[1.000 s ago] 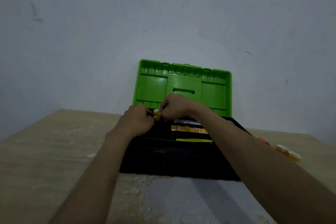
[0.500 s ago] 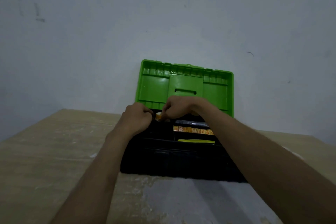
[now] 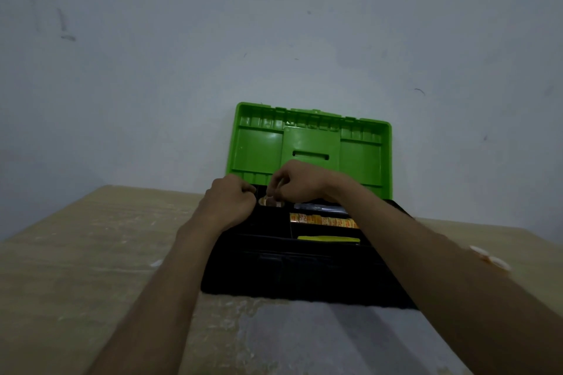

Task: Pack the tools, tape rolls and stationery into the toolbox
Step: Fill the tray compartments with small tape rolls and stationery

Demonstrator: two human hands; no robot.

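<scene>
Compared with a second ago, the small tape roll point(image 3: 269, 201) is seen lower. It is no longer held up at the rim between the hands but is sunk into the rear-left compartment of the toolbox point(image 3: 289, 271), and the two fists are drawn slightly apart.

The right hand point(image 3: 294, 184) is curled downward with its fingertips on the roll's top, and the roll appears to be pinched by them. The left hand point(image 3: 228, 201) is closed into a fist just left of the roll. Whether anything is gripped in it cannot be told.

The roll is thus placed between the hands, directly beneath the right fingertips, so the right hand is judged the nearer. How the roll's axis is turned cannot be made out in the dark compartment.

To the right in the tray, a grey tool point(image 3: 320, 207), an orange-labelled strip point(image 3: 323, 220) and a yellow-green bar point(image 3: 327, 239) are laid with their long axes left to right. The green lid point(image 3: 259, 149) is stood open at the back.

Loose tape rolls point(image 3: 490, 260) are left on the table point(image 3: 91, 253), just beyond the right forearm, so they are best reached by the right hand.
</scene>
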